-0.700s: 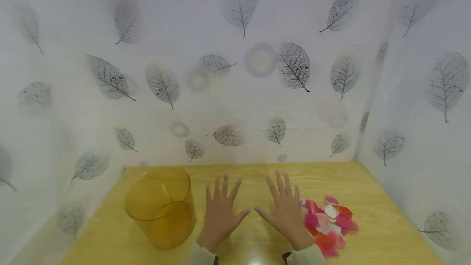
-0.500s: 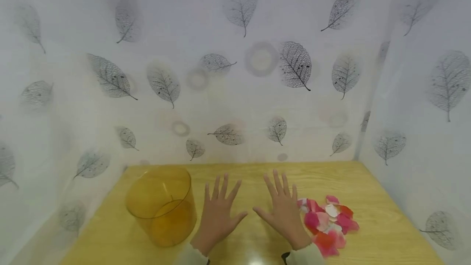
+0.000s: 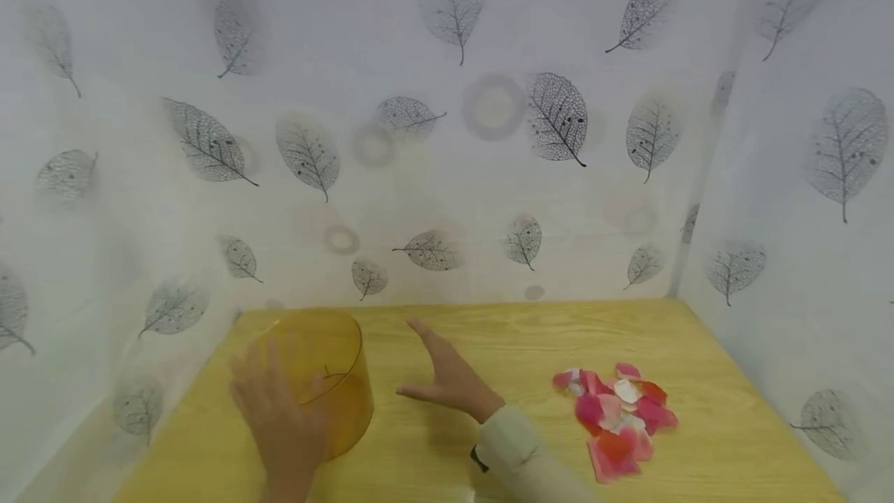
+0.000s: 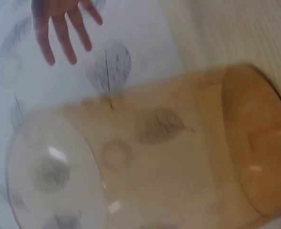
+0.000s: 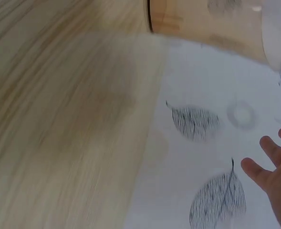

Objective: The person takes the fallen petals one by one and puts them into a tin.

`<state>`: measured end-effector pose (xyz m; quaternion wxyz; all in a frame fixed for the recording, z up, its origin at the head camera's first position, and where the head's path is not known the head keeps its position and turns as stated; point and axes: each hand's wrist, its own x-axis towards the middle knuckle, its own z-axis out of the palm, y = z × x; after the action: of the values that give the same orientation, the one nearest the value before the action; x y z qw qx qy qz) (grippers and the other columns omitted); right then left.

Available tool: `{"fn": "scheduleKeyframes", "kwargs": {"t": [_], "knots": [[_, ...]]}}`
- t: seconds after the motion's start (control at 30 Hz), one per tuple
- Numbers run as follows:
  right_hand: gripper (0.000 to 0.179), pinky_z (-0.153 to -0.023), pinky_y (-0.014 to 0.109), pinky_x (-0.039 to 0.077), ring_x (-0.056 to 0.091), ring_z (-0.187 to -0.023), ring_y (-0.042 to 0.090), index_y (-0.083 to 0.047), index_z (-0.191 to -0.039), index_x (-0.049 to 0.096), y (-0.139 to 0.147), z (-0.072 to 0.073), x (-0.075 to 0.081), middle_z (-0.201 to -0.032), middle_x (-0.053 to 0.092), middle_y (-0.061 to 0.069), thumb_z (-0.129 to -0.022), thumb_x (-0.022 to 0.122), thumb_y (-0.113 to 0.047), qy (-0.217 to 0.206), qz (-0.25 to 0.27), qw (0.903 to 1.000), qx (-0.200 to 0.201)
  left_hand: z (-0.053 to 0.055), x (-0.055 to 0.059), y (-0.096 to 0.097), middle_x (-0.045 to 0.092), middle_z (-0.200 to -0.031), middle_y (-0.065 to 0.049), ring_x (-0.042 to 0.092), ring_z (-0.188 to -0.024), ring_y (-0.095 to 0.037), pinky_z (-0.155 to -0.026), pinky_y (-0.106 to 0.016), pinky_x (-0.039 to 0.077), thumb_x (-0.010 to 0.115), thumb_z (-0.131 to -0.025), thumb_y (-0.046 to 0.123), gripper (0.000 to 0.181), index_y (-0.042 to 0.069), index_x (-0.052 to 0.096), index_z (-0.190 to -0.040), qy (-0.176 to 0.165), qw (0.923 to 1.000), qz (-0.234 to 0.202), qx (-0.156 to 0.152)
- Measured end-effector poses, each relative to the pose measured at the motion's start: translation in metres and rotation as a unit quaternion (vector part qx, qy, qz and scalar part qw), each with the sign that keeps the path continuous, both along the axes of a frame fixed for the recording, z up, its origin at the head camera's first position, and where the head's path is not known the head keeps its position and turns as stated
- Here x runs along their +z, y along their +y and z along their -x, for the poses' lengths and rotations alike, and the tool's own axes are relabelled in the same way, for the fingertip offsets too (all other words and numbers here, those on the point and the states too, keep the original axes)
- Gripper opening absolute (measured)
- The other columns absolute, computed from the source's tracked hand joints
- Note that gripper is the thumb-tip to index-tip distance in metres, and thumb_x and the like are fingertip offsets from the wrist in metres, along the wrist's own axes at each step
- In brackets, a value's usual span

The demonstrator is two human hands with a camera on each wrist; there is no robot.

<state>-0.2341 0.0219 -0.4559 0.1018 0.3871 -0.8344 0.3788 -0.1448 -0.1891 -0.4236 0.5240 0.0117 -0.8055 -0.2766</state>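
Note:
A see-through amber round container (image 3: pixel 349 410), wide and open at the top, stands on the left of the table in the head view. My left hand (image 3: pixel 282 410), fingers straight and spread, overlaps its near left side. To the container's right, my right hand (image 3: pixel 454 379) hovers with thumb and fingers apart, pointing towards it and holding nothing. The left wrist view has the container (image 4: pixel 154 162) lying across it sideways, with the right hand (image 4: pixel 66 28) at the top left. Only part of the right hand (image 5: pixel 278 181) shows in the right wrist view.
Several loose petals (image 3: pixel 615 418), pink, red and white, lie piled on the right of the wooden table (image 3: pixel 719 410). Leaf-printed white sheets (image 3: pixel 447 177) enclose the table at the back and both sides.
My left hand has moved left to the container. My right hand has swung left from beside the petals and turned its fingers towards the container. Container and petals stay put.

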Motion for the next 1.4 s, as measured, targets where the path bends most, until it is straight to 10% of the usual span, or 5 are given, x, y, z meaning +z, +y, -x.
{"fn": "scheduleKeyframes", "kwargs": {"t": [0.13, 0.47, 0.63, 0.77, 1.4], "knots": [[0.101, -0.111, 0.044, 0.031, 0.032, -0.140, 0.026, -0.017, -0.151, 0.009, -0.033, 0.003, -0.001, -0.156, 0.022, 0.007, -0.077, 0.075, -0.038, -0.063, -0.026, 0.9970, 0.035, -0.004, -0.003, -0.030, 0.021, -0.152, -0.025, 0.011, -0.143, -0.040, -0.118, -0.046, 0.003, 0.046, -0.088, 0.017, 0.063, -0.001, 0.025, -0.145, -0.045, 0.9844, -0.169, -0.012], [0.111, -0.104, 0.049, 0.038, 0.043, -0.133, 0.020, -0.026, -0.151, 0.000, -0.065, 0.003, -0.008, -0.152, 0.032, 0.000, -0.073, 0.078, -0.039, -0.145, 0.001, 0.9880, 0.053, -0.002, -0.028, -0.060, 0.014, -0.155, -0.023, 0.020, -0.142, -0.024, -0.117, -0.034, 0.017, 0.008, -0.102, 0.037, 0.054, 0.017, 0.007, -0.152, -0.262, 0.8669, -0.382, -0.184], [0.110, -0.104, 0.049, 0.038, 0.043, -0.133, 0.020, -0.025, -0.151, 0.002, -0.049, 0.001, -0.006, -0.152, 0.032, 0.001, -0.073, 0.076, -0.044, -0.159, -0.002, 0.9870, 0.023, 0.006, -0.033, -0.049, 0.017, -0.155, -0.021, 0.021, -0.141, -0.035, -0.111, -0.027, 0.024, 0.007, -0.102, 0.036, 0.053, 0.018, 0.006, -0.152, -0.282, 0.8758, -0.342, -0.192], [0.110, -0.103, 0.049, 0.040, 0.045, -0.131, 0.023, -0.020, -0.151, 0.003, -0.030, 0.002, -0.004, -0.150, 0.036, 0.005, -0.073, 0.076, -0.044, -0.142, -0.003, 0.9898, 0.011, 0.011, -0.030, -0.033, 0.017, -0.153, -0.025, 0.018, -0.138, -0.048, -0.109, -0.063, 0.015, 0.008, -0.102, 0.034, 0.054, 0.013, 0.005, -0.151, -0.273, 0.8796, -0.320, -0.222], [0.108, -0.102, 0.053, 0.039, 0.046, -0.130, 0.028, -0.017, -0.151, 0.008, 0.033, -0.003, -0.004, -0.151, 0.034, 0.010, -0.072, 0.079, -0.035, -0.115, 0.022, 0.9930, -0.016, 0.022, -0.027, 0.021, 0.016, -0.152, -0.027, 0.020, -0.138, -0.048, -0.110, -0.062, 0.016, 0.012, -0.103, 0.032, 0.054, 0.006, 0.005, -0.150, -0.287, 0.8879, -0.268, -0.239]]}}
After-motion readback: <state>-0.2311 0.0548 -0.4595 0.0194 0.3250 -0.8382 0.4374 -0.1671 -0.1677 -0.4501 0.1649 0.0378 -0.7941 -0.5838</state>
